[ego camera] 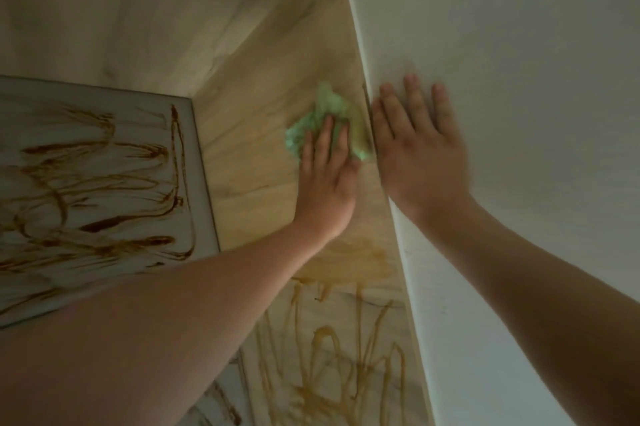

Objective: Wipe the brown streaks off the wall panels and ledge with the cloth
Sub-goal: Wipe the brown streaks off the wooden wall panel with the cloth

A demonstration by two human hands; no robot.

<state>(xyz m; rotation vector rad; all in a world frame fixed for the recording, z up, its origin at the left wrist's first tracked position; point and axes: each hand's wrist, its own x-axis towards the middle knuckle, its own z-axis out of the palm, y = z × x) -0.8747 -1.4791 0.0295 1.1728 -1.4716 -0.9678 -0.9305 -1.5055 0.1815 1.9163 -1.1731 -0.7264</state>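
Note:
A crumpled green cloth (323, 121) lies against the pale wood-grain wall panel (249, 148). My left hand (327, 176) presses flat on the cloth with straight fingers. My right hand (415, 145) rests flat and open on the white wall (502, 62) just right of the cloth. Dark brown streaks (97, 190) cover the grey ledge surface (31, 297) at the left. Lighter brown streaks (329, 356) run down the panel below my left arm, with a smeared yellowish patch (353, 259) above them.
The white wall's edge (377, 135) runs diagonally between the two hands. More wood-grain panelling (121, 10) fills the upper left. My left forearm (156, 321) covers part of the ledge and lower panel.

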